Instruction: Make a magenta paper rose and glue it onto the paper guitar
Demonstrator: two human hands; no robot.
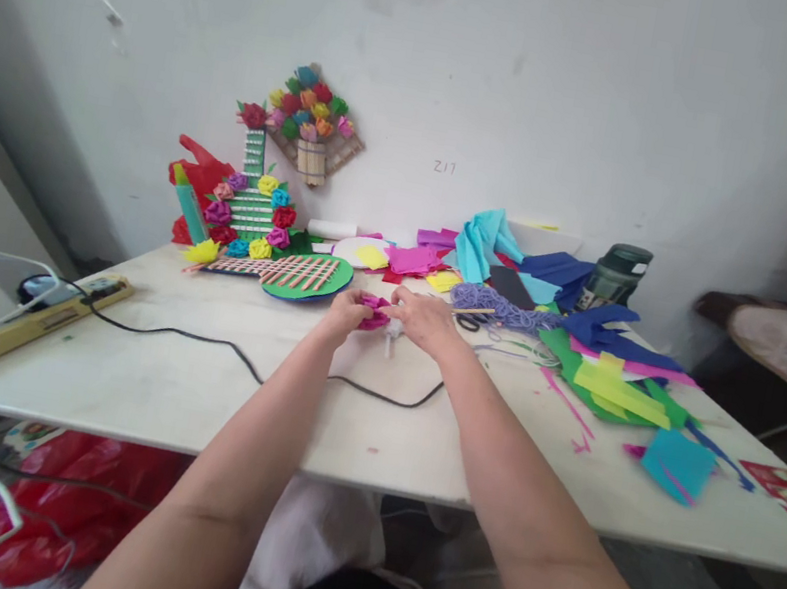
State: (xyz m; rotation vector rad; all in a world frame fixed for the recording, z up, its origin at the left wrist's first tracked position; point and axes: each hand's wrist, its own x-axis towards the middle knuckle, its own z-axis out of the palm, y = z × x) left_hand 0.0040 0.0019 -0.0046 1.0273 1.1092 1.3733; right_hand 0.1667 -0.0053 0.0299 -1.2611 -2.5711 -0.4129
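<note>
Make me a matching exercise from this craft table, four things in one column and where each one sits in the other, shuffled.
Things:
1. pink paper flower
2. power strip
3. green jar
4. scissors

Places:
A. at the table's left edge
B. at the back right, by the wall
C. between the left hand and right hand
D. just right of the right hand, beside purple yarn

Pairs: 1-C, 2-A, 3-B, 4-D

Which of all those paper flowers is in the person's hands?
The magenta paper flower, pinched between left hand and right hand; the others sit on the craft pieces by the wall.
</note>
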